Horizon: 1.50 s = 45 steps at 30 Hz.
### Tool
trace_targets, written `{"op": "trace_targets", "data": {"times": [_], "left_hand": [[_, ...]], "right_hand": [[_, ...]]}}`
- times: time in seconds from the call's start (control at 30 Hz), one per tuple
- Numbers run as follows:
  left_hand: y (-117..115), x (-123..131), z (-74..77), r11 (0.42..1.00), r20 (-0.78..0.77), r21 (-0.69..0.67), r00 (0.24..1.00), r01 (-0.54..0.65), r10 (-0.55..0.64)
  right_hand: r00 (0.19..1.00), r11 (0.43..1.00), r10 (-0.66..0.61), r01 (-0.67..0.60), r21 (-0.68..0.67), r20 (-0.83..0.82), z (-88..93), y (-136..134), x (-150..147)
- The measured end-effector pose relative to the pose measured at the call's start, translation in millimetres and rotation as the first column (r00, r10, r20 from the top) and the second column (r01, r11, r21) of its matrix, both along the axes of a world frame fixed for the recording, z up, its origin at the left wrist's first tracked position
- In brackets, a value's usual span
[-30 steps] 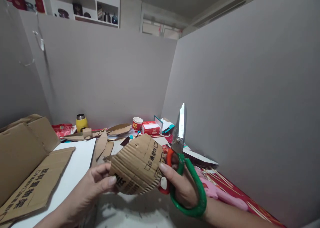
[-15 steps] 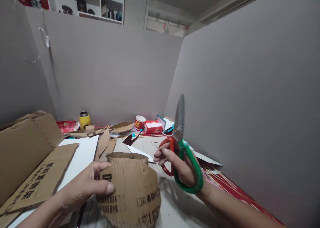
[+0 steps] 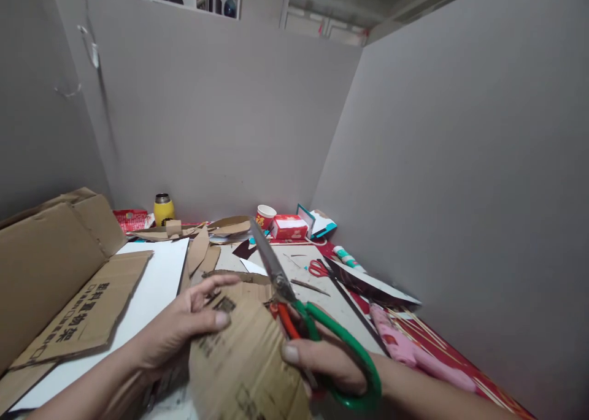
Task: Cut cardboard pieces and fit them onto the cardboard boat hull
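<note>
At the far left of the frame stands a large cardboard box (image 3: 50, 273), with a flat printed cardboard sheet (image 3: 92, 309) beside it, partly over a white board (image 3: 159, 279). Behind these, a red packet (image 3: 131, 219) and a yellow bottle (image 3: 164, 211) stand along the back of the worktop (image 3: 329, 313).

Left of the lower centre, the left hand (image 3: 186, 319) has its grip closed to a narrow pinch on the printed cardboard piece (image 3: 243, 365). Its thumb presses the near face at the upper left corner; the fingers reach over and behind the top edge. The piece lies just right of this grip, at the bottom centre, its lower part blurred and running out of the frame. Above it lie cardboard scraps (image 3: 197, 251), and further back a paper cup (image 3: 265, 216) stands next to a red box (image 3: 289, 227).

Right of the lower centre, the right hand (image 3: 334, 358) is wrapped around the handles of the large scissors (image 3: 280, 282), the green loop passing around the hand. The blades look together and point to the upper left, above the piece's top right edge. The right thumb overlaps the piece's right edge; how firmly it presses is unclear. Further right are small red-handled scissors (image 3: 317, 268), a teal-and-white roll (image 3: 348, 258), a pink object (image 3: 416, 354) and thin sticks (image 3: 421, 331).
</note>
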State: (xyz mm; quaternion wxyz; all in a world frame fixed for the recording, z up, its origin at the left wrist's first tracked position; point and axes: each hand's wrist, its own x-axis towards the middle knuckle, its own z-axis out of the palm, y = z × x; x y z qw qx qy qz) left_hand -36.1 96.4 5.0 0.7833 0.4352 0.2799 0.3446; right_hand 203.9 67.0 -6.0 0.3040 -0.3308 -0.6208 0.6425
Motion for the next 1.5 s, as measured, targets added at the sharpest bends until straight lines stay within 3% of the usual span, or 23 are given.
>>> {"op": "trace_targets", "data": {"times": [0.1, 0.17, 0.27, 0.33, 0.43, 0.6, 0.77, 0.9, 1.17, 1.5], "left_hand": [[-0.3, 4.0, -8.2, 0.981, 0.048, -0.087, 0.983, -0.173, 0.178], [-3.1, 8.1, -15.2, 0.978, 0.051, -0.14, 0.985, -0.154, 0.162], [-10.2, 15.7, -20.1, 0.983, 0.094, -0.169, 0.992, -0.065, 0.082], [-13.7, 18.9, -16.3, 0.986, 0.094, -0.138, 0.99, -0.091, 0.104], [-13.7, 17.1, -2.0, 0.973, 0.06, -0.041, 0.971, -0.229, 0.231], [-9.0, 5.1, 19.4, 0.89, 0.03, 0.109, 0.896, -0.444, 0.443], [-7.8, -3.8, 17.6, 0.889, -0.014, 0.169, 0.9, -0.426, 0.435], [-8.0, -4.0, 13.1, 0.884, -0.036, 0.223, 0.903, -0.411, 0.429], [-7.5, 3.6, 9.7, 0.871, -0.107, 0.31, 0.896, -0.381, 0.431], [-5.7, 2.8, 6.9, 0.885, -0.129, 0.316, 0.909, -0.342, 0.397]], "right_hand": [[0.984, 0.981, -0.175, 0.176, 0.077, -0.016, -5.3, 6.5, 3.2], [0.973, 0.966, -0.232, 0.231, 0.116, -0.009, -7.6, 9.1, 3.5], [0.977, 0.967, -0.209, 0.201, 0.157, 0.035, -8.6, 9.3, 1.0], [0.983, 0.961, -0.174, 0.155, 0.229, 0.066, -7.6, 8.3, -0.3], [0.97, 0.913, -0.218, 0.166, 0.373, 0.103, -5.2, 8.9, 1.9], [0.953, 0.828, -0.26, 0.137, 0.544, 0.156, -0.7, 16.4, 10.2], [0.951, 0.745, -0.16, -0.06, 0.664, 0.266, 8.7, 17.0, 11.6], [0.931, 0.708, -0.171, -0.111, 0.697, 0.322, 14.5, 13.1, 9.9], [0.929, 0.721, -0.142, -0.141, 0.679, 0.343, 17.5, 11.8, 7.3], [0.938, 0.721, -0.131, -0.131, 0.681, 0.32, 13.7, 10.0, 8.2]]}}
